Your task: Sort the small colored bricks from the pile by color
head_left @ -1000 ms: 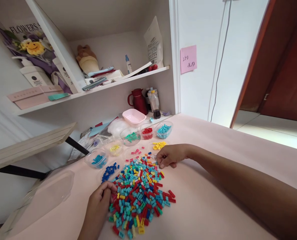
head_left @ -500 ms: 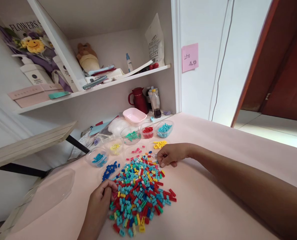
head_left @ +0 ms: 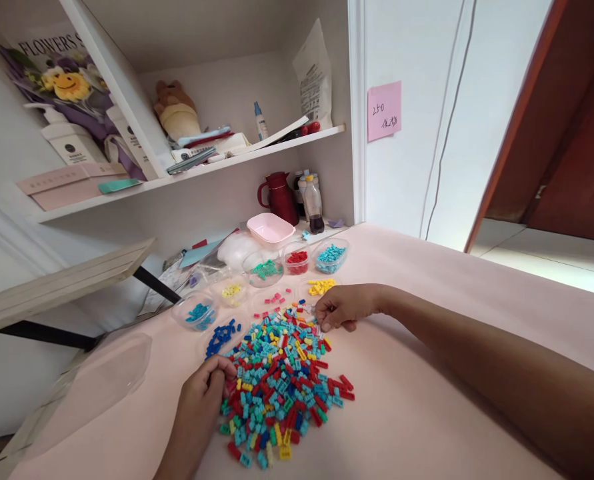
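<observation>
A heap of small toy building bricks (head_left: 281, 380), mostly turquoise, red, yellow and green, lies loose on the pink tabletop (head_left: 401, 413). At the heap's left edge is my left hand (head_left: 207, 387), its fingers curled together; reddish bricks show by the fingertips, but what they hold is hidden. My right hand (head_left: 343, 309) rests at the far right edge of the heap, fingers bent and pinched close to pale bricks. Whether a brick is between those fingers cannot be made out. Just beyond it are yellow bricks (head_left: 321, 287) in a clear tub.
Clear tubs hold dark blue bricks (head_left: 221, 339), blue bricks (head_left: 199, 315), pale yellow bricks (head_left: 231, 292), pink bricks (head_left: 275, 298), green bricks (head_left: 265, 269), red bricks (head_left: 297, 261) and turquoise bricks (head_left: 331, 256). Behind stand a pink basin (head_left: 271, 229), a red jug (head_left: 281, 200) and a bottle (head_left: 315, 207).
The whole view has shifted slightly. Both hands keep nearly the same place and pose beside the heap, and no brick has visibly been moved.
</observation>
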{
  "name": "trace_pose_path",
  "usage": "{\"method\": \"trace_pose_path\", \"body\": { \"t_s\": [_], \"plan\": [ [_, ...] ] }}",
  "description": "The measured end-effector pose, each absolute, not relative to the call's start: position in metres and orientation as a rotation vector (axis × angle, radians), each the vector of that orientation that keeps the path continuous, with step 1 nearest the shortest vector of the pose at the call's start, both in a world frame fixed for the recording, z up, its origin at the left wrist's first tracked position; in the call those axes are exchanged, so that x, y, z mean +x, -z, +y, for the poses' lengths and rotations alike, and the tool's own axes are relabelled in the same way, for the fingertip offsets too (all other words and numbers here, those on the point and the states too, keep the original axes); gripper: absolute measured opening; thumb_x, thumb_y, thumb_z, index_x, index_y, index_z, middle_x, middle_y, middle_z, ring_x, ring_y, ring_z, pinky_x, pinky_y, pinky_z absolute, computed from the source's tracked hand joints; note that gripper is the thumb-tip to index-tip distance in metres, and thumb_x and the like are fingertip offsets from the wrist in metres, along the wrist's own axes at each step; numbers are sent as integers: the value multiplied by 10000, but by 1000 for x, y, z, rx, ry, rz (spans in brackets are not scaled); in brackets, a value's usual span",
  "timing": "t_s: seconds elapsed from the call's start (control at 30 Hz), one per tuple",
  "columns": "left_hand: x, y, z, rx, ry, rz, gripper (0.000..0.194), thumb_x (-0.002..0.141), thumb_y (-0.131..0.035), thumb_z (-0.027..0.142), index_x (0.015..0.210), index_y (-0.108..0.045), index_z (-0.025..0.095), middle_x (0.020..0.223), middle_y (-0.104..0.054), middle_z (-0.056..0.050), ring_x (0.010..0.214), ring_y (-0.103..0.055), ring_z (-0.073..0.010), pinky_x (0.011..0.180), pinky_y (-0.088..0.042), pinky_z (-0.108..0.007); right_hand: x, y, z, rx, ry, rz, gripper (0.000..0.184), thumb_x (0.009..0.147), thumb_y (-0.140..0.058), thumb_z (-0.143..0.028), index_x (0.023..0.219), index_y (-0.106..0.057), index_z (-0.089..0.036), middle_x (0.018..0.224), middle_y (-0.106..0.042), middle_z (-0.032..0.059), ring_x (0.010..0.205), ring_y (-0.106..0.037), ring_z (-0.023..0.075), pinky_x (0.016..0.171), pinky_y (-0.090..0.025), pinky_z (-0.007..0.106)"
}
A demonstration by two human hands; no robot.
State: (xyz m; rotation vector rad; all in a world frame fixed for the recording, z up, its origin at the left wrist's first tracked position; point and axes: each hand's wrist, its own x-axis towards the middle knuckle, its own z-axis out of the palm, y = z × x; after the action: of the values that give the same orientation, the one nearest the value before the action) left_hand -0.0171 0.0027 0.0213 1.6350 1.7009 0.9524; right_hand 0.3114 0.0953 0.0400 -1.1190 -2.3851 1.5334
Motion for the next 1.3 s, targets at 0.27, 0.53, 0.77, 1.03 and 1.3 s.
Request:
{"method": "trace_pose_path", "body": {
  "t_s": [0.27,0.53,0.77,1.03,1.3],
  "plan": [
    [-21,-18,3,1645,-920,1691,220,738,-441,355,692,-600,211,523,-524,33,550,-489,-147,551,-348,-239,311,-40,95,-1112,-1526,-2380,289,739,-658,-433,779,-569,-161,599,-484,-63,479,-460,69,511,-359,224],
    [-21,-16,6,1671,-866,1722,233,762,-409,365,710,-581,217,555,-522,32,580,-494,-152,573,-350,-249,312,-37,97,-1107,-1546,-2366,298,735,-663,-435,787,-566,-159,608,-488,-60,472,-460,67,496,-359,219],
    [-20,-18,3,1674,-867,1720,241,765,-406,373,713,-581,216,565,-526,31,581,-495,-152,575,-354,-252,311,-38,95,-1120,-1545,-2349,254,751,-648,-392,790,-561,-157,609,-488,-61,463,-457,64,486,-358,216],
    [-21,-18,4,1664,-876,1718,233,758,-412,365,709,-583,215,552,-522,33,568,-493,-151,563,-354,-248,310,-40,93,-1142,-1546,-2340,171,755,-629,-306,799,-561,-156,600,-493,-65,456,-454,60,493,-346,214],
    [-19,-18,4,1642,-887,1716,225,750,-417,361,707,-585,218,562,-527,32,563,-485,-148,558,-352,-245,309,-42,92,-1159,-1566,-2314,208,741,-642,-334,807,-562,-154,607,-497,-61,456,-441,58,492,-342,216]
  ]
}}
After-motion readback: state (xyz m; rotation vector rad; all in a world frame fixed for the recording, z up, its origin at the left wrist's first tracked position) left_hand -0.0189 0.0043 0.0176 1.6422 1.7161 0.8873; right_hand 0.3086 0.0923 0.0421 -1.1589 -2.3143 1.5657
